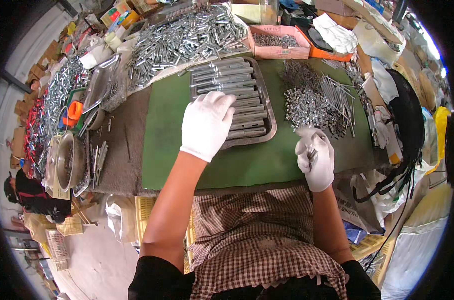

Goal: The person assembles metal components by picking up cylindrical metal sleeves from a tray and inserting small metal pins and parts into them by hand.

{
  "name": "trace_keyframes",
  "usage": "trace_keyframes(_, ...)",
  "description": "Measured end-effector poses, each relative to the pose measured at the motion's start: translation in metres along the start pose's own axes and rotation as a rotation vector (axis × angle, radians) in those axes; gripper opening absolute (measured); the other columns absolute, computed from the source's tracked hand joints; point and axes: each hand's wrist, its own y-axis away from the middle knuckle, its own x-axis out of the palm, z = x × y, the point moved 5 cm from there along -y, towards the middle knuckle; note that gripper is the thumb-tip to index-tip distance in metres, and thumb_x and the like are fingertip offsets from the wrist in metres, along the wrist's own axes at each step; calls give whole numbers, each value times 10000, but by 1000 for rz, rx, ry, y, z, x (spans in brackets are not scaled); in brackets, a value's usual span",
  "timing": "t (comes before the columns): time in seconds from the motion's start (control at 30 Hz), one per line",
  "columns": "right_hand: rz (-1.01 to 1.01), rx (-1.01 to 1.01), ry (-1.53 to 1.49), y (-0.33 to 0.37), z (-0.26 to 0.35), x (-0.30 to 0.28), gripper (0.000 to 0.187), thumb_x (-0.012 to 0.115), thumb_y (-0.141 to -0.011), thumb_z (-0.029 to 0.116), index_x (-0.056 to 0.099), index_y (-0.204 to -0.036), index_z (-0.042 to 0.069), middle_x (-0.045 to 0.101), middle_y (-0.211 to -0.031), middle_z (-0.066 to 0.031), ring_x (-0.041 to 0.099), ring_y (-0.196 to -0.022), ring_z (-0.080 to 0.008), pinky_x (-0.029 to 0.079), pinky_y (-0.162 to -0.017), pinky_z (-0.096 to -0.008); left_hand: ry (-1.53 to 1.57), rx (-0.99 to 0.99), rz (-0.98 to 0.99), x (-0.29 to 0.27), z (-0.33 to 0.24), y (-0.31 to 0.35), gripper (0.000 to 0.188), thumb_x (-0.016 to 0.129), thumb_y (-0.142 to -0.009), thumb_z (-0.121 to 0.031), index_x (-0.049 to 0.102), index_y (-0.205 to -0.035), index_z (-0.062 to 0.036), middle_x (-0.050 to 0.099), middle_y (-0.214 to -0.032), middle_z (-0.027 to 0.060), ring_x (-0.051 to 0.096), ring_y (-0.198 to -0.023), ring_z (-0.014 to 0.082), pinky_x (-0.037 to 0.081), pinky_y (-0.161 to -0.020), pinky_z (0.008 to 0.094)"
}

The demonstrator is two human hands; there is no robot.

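My left hand (205, 125), in a white knit glove, reaches over a metal tray (272, 117). Its fingers are bent and closed against the metal sleeves (247, 133) that lie side by side in the tray; whatever is between the fingertips is hidden. Also gloved in white, my right hand (321, 162) is curled closed around several small metal parts (312, 155), partly visible among the fingers. It hovers at the near edge of a heap of small shiny metal nuts (307, 107). Long thin metal pins (339, 97) lie beside that heap on the right.
A green mat (167, 135) covers the worktop. Behind it spreads a large pile of metal sleeves (187, 40), with a pink box (279, 51) of small parts to its right. A metal bowl (69, 160) stands at left. A black bag (404, 115) hangs at right.
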Motion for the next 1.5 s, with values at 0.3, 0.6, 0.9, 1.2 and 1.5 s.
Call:
trace_keyframes(0.3, 42, -111, 505, -21, 14, 19, 254, 498, -962, 174, 670, -1024, -2, 563, -744, -22, 483, -572, -56, 356, -515, -187, -36, -81, 192, 18, 20, -14, 165, 619, -853, -190, 662, -987, -104, 638, -961, 114, 623, -925, 335, 501, -818, 439)
trace_keyframes(0.6, 328, -347, 1628, -123, 28, 95, 253, 568, -890, 291, 686, -989, 91, 618, -1030, -161, 635, -942, -340, 510, -858, -429, -109, -76, 427, 36, 31, -37, 169, 587, -876, -203, 695, -977, -121, 659, -946, 122, 644, -947, 324, 504, -855, 435)
trace_keyframes(0.9, 671, -182, 1826, -151, 29, 112, 400, 563, -863, 357, 688, -1059, 32, 652, -1148, -197, 630, -1068, -349, 492, -945, -427, -109, -80, 450, 38, 36, -38, 175, 555, -893, -155, 688, -1001, -117, 646, -962, 150, 637, -955, 349, 510, -843, 449)
trace_keyframes(1.2, 725, -11, 1773, -157, 32, 112, 476, 636, -800, 361, 665, -1108, -1, 666, -1144, -212, 639, -1046, -372, 498, -927, -430, -71, -108, 423, 42, 40, -34, 180, 562, -898, -174, 675, -1032, -136, 625, -985, 146, 633, -954, 349, 510, -844, 451)
trace_keyframes(1.5, 705, -85, 1723, -144, 36, 113, 413, 609, -819, 319, 641, -1098, 16, 656, -1124, -218, 625, -1058, -373, 489, -938, -437, -16, -95, 523, 39, 37, -41, 250, 580, -895, -214, 668, -1120, -151, 626, -1017, 163, 615, -1020, 353, 495, -895, 449)
